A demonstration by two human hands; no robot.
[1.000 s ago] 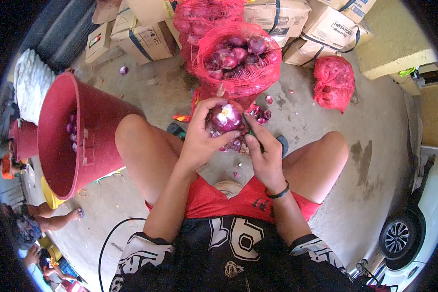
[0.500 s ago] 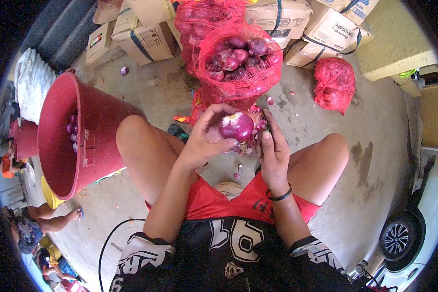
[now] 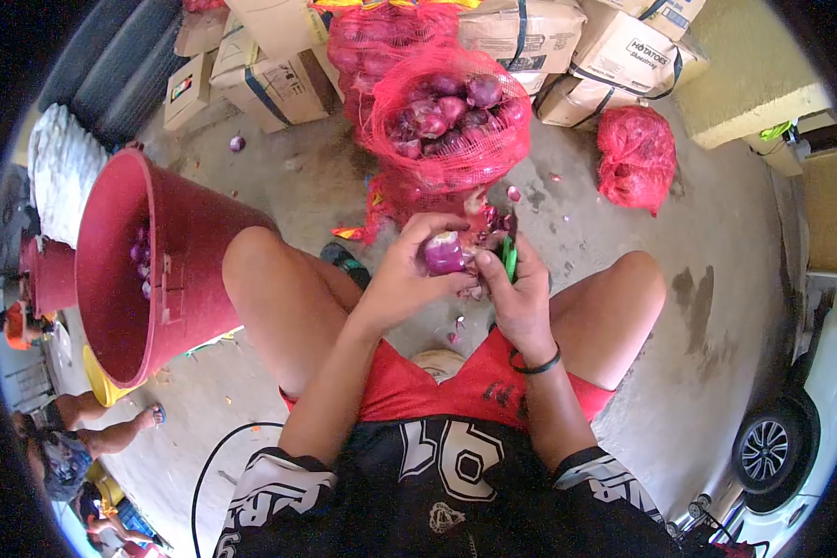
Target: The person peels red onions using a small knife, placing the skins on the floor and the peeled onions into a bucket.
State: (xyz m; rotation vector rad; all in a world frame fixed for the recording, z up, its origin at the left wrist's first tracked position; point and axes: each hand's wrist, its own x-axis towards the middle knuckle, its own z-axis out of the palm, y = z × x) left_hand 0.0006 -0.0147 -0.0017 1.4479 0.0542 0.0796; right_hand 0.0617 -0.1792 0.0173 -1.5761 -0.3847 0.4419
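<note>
My left hand (image 3: 402, 274) is closed around a red onion (image 3: 445, 253), purple with a pale patch at the top. My right hand (image 3: 523, 296) is closed on a green-handled knife (image 3: 510, 259); its blade cannot be made out. The right thumb and fingertips meet the onion's right side, where something pale shows. Just beyond both hands, an open red mesh sack (image 3: 391, 139) is full of red onions (image 3: 448, 110). Loose purple skins (image 3: 502, 221) lie below and beside it.
At my left stands a tall red tub (image 3: 195, 251) with onions inside. A tied red mesh bag (image 3: 636, 158) sits on the floor to the right. Cardboard boxes (image 3: 270, 86) line the back. A parked car (image 3: 800, 446) and other people (image 3: 60, 446) are at the sides.
The onion has turned in my left hand, its pale top now facing up. My right hand has drawn in against it, and the green handle has come into view.
</note>
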